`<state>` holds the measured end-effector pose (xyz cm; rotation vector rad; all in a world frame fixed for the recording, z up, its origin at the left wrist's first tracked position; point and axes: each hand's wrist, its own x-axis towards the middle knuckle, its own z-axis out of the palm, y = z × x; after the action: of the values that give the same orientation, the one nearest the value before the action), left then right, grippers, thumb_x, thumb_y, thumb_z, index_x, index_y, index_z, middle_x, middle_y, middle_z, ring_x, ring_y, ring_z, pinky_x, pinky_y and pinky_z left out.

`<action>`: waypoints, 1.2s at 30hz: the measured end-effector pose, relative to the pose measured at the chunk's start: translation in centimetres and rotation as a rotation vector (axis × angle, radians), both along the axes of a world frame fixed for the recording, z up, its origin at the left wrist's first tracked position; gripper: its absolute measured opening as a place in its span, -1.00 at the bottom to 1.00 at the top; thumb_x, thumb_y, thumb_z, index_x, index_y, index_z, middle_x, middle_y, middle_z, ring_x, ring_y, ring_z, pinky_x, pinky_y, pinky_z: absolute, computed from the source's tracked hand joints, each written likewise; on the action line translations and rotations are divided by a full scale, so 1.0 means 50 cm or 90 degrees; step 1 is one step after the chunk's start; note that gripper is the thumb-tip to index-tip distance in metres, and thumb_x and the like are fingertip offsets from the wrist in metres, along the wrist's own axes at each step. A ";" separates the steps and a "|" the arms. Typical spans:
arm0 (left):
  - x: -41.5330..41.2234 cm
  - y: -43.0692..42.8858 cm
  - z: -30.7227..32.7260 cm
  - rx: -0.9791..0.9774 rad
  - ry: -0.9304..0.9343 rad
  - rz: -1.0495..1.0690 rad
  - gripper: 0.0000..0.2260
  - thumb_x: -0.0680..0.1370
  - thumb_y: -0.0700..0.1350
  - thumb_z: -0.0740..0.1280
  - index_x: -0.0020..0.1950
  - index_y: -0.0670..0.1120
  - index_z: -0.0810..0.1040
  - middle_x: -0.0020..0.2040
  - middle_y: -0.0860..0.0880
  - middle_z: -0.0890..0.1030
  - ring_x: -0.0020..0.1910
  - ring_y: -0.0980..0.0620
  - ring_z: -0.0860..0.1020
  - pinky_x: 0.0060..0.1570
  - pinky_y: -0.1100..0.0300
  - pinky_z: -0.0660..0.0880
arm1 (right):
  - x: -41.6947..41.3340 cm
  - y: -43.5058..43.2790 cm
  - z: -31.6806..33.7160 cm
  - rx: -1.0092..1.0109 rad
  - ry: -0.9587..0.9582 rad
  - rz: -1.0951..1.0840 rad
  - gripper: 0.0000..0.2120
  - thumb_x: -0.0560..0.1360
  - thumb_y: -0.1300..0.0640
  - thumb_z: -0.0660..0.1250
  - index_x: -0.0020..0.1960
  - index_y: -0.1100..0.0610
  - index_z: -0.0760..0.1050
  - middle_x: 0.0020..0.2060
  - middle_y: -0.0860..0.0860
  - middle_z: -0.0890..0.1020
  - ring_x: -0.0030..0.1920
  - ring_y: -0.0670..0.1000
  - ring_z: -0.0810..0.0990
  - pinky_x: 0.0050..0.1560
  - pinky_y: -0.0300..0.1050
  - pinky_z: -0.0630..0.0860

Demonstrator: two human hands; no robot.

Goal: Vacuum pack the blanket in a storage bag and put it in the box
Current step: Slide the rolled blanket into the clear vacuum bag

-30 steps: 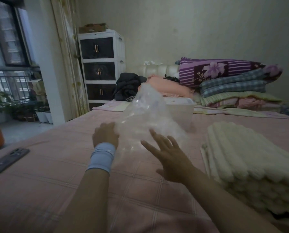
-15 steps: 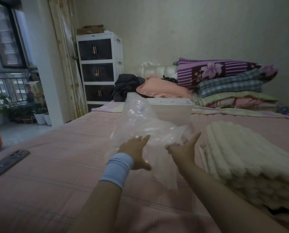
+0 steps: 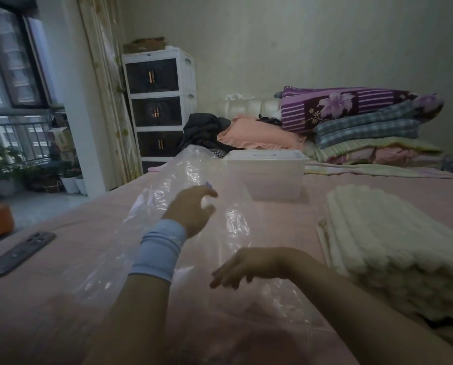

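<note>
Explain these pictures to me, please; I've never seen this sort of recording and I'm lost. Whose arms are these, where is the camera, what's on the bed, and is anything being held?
There is no machine here. A person wears a wide-angle camera on the head, looking forward and down, so the two arms you see are their own. The left hand, with a blue wristband, is at a clear plastic storage bag spread on the pink bed; its fingers are curled, but whether they grip the plastic I cannot tell. The right hand hangs relaxed over the bag's near end and holds nothing. To the right lies a folded cream blanket, behind the bag a white lidded box, and at far left a dark phone.
</note>
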<state>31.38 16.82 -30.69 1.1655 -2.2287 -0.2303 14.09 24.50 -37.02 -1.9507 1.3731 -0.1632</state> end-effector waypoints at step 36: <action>-0.039 -0.027 -0.085 0.275 -0.265 -0.024 -0.66 0.59 0.13 0.22 0.16 -0.05 0.64 0.08 -0.05 0.67 0.01 -0.06 0.63 0.18 0.05 0.52 | -0.065 -0.134 -0.052 -0.491 0.289 -0.173 -0.24 0.50 0.02 0.09 0.63 -0.18 -0.15 0.64 0.02 -0.05 0.62 0.02 -0.02 0.57 0.14 -0.09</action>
<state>29.41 15.49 -34.93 1.5081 -2.6496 -0.5496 10.83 17.82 -39.64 -2.5115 2.0967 -0.4539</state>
